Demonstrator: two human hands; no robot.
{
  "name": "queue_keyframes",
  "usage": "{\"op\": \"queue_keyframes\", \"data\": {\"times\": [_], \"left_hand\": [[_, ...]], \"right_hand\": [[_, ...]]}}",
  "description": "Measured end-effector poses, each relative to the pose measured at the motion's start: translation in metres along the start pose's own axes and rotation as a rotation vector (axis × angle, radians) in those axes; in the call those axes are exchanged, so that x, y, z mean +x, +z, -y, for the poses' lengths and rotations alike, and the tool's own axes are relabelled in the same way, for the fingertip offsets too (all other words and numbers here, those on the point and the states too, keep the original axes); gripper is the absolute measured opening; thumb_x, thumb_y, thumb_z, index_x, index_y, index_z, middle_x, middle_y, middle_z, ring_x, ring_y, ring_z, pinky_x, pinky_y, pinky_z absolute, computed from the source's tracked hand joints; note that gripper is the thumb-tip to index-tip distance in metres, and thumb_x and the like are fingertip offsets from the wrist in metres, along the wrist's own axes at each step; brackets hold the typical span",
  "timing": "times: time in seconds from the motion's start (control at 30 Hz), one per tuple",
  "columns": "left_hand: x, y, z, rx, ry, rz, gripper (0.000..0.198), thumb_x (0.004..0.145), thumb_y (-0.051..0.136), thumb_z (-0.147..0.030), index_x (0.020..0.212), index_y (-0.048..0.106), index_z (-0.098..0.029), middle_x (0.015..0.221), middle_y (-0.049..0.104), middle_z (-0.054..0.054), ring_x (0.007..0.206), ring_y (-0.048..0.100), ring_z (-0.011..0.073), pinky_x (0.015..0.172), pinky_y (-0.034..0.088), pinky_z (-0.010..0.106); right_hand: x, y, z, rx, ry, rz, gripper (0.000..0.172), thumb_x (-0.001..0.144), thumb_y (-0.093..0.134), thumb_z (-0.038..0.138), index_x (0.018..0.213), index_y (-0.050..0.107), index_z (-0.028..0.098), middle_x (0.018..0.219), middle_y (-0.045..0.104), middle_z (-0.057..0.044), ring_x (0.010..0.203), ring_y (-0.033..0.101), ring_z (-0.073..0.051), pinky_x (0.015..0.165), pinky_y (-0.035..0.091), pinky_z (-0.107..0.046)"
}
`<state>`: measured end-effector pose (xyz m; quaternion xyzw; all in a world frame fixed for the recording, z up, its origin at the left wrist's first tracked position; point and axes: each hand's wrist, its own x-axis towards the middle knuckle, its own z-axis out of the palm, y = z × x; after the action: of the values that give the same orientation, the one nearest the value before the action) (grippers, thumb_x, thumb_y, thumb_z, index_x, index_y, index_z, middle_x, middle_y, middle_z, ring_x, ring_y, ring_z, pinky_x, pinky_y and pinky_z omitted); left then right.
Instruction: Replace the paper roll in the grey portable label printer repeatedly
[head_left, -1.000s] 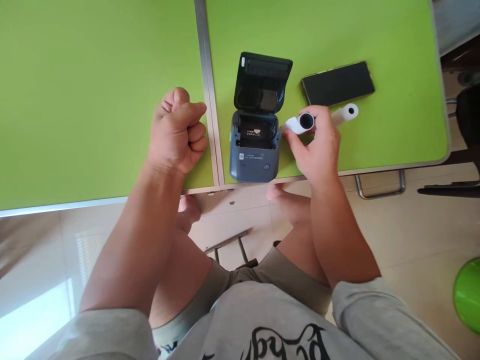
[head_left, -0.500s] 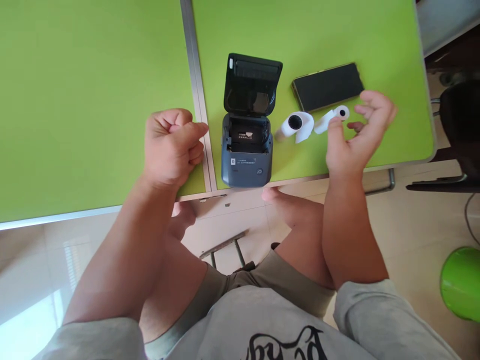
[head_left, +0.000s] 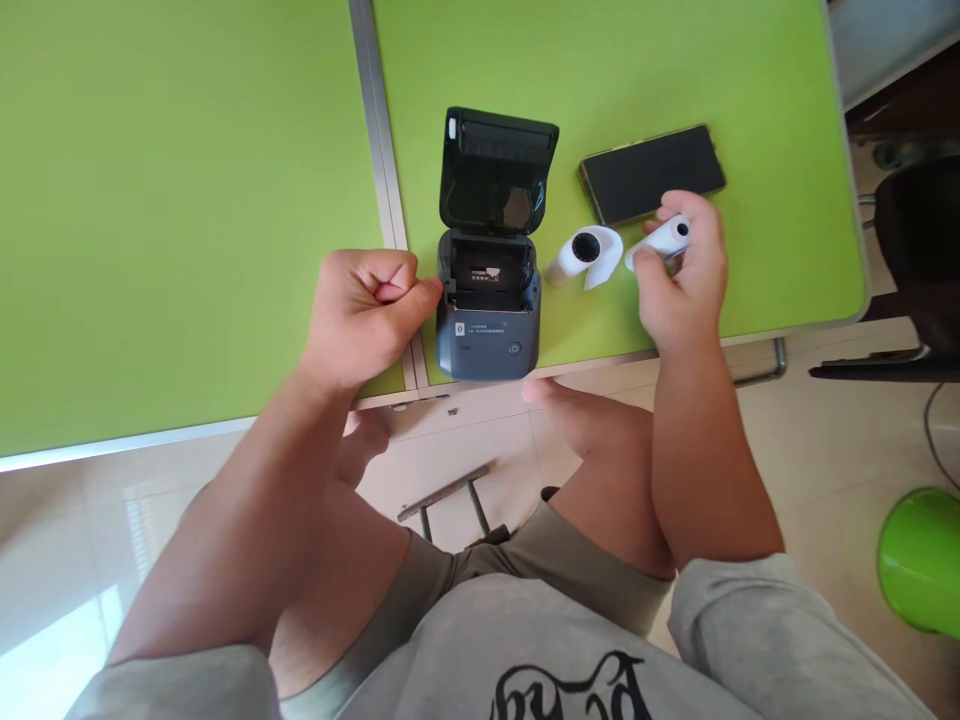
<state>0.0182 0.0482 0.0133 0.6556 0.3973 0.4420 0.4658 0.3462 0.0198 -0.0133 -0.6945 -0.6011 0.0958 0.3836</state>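
A dark blue-grey label printer point(head_left: 487, 350) stands near the table's front edge. Its black lid point(head_left: 499, 170) is raised, and the paper bay shows a small white label inside. My left hand point(head_left: 367, 315) is a fist at the printer's left side, thumb tip against the casing; nothing shows in it. To the right of the printer, my right hand point(head_left: 686, 285) grips a small white paper roll point(head_left: 664, 238) between thumb and fingers. Between the printer and that hand stands a larger paper roll point(head_left: 574, 255) with a dark core and a loose end curling out.
Behind the rolls lies a black phone point(head_left: 652, 172). The green table point(head_left: 187, 200) is crossed by a metal seam point(head_left: 382, 150) left of the printer. A green bucket or stool point(head_left: 919, 560) stands on the floor at right, and a dark chair point(head_left: 919, 250) is beside the table.
My right hand has come down and left and closed on the small paper roll. My left fist has moved right until its thumb meets the printer's side.
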Motion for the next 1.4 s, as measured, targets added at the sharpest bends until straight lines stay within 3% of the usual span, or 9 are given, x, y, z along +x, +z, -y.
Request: {"op": "queue_keyframes", "data": {"times": [0.17,0.27,0.37,0.43,0.53,0.63,1.03,1.3,1.4], "left_hand": [[0.002,0.001,0.002,0.005,0.001,-0.005,0.058,0.080,0.070,-0.021,0.056,0.018,-0.023,0.052,0.016,-0.006,0.048,0.018,0.0077,0.049,0.010,0.035],[0.002,0.003,-0.001,-0.002,-0.041,-0.027,0.057,0.078,0.071,-0.021,0.054,0.019,-0.023,0.052,0.018,-0.006,0.048,0.018,0.0085,0.050,0.011,0.035],[0.002,0.005,-0.003,-0.014,-0.078,-0.037,0.056,0.076,0.071,-0.022,0.054,0.020,-0.024,0.053,0.017,-0.006,0.049,0.017,0.0094,0.052,0.010,0.036],[0.002,0.006,-0.004,-0.022,-0.081,-0.035,0.056,0.076,0.072,-0.024,0.054,0.019,-0.024,0.054,0.016,-0.006,0.050,0.017,0.0097,0.052,0.011,0.036],[0.001,0.006,-0.006,-0.023,-0.078,-0.027,0.055,0.076,0.071,-0.025,0.054,0.020,-0.024,0.054,0.017,-0.006,0.051,0.016,0.0098,0.052,0.012,0.036],[0.000,0.005,-0.008,-0.002,-0.088,-0.015,0.053,0.078,0.068,-0.023,0.055,0.021,-0.024,0.054,0.017,-0.007,0.052,0.014,0.0095,0.052,0.014,0.035],[0.003,0.003,-0.008,-0.030,0.033,0.063,0.045,0.082,0.058,-0.011,0.060,0.021,-0.024,0.055,0.018,-0.008,0.050,0.016,0.0072,0.048,0.017,0.028],[0.004,0.003,-0.004,-0.070,-0.023,0.048,0.051,0.087,0.067,-0.022,0.060,0.024,-0.024,0.056,0.020,-0.006,0.052,0.019,0.0092,0.048,0.019,0.030],[0.004,0.003,-0.003,-0.068,-0.083,0.047,0.053,0.089,0.071,-0.034,0.062,0.027,-0.024,0.057,0.024,-0.006,0.053,0.022,0.0099,0.047,0.020,0.031]], "right_hand": [[-0.003,0.000,-0.008,0.025,-0.039,-0.010,0.048,0.092,0.059,0.039,0.139,0.054,0.035,0.140,0.061,-0.014,0.116,0.067,-0.029,0.101,0.055,-0.049],[-0.006,-0.003,-0.003,0.163,-0.138,-0.120,0.057,0.091,0.061,0.045,0.145,0.045,0.037,0.137,0.060,-0.011,0.119,0.068,-0.029,0.102,0.059,-0.051],[-0.007,-0.012,0.033,0.207,-0.217,-0.141,0.055,0.093,0.063,0.046,0.143,0.042,0.040,0.130,0.060,-0.007,0.115,0.072,-0.027,0.098,0.063,-0.049],[-0.007,-0.018,0.072,0.261,-0.343,-0.150,0.048,0.089,0.068,0.045,0.133,0.050,0.038,0.142,0.054,-0.007,0.111,0.073,-0.025,0.086,0.064,-0.042],[-0.006,-0.018,0.125,0.283,-0.427,0.047,0.029,0.087,0.074,0.024,0.108,0.058,0.033,0.113,0.070,0.000,0.102,0.074,-0.019,0.084,0.061,-0.035],[-0.005,-0.008,0.152,0.095,-0.399,0.213,0.025,0.084,0.076,0.016,0.096,0.060,0.029,0.104,0.078,0.001,0.099,0.075,-0.021,0.091,0.060,-0.038],[0.013,0.010,0.159,-0.436,-0.329,0.525,0.015,0.091,0.068,0.022,0.105,0.071,0.026,0.106,0.083,-0.006,0.089,0.077,-0.030,0.084,0.053,-0.044],[0.016,0.009,0.163,-0.294,-0.364,0.566,0.016,0.095,0.063,0.023,0.083,0.070,0.029,0.113,0.081,-0.002,0.103,0.074,-0.026,0.090,0.051,-0.041],[0.015,0.001,0.168,-0.256,-0.371,0.584,0.015,0.094,0.064,0.023,0.082,0.070,0.028,0.107,0.078,-0.004,0.096,0.071,-0.023,0.084,0.049,-0.038]]}}
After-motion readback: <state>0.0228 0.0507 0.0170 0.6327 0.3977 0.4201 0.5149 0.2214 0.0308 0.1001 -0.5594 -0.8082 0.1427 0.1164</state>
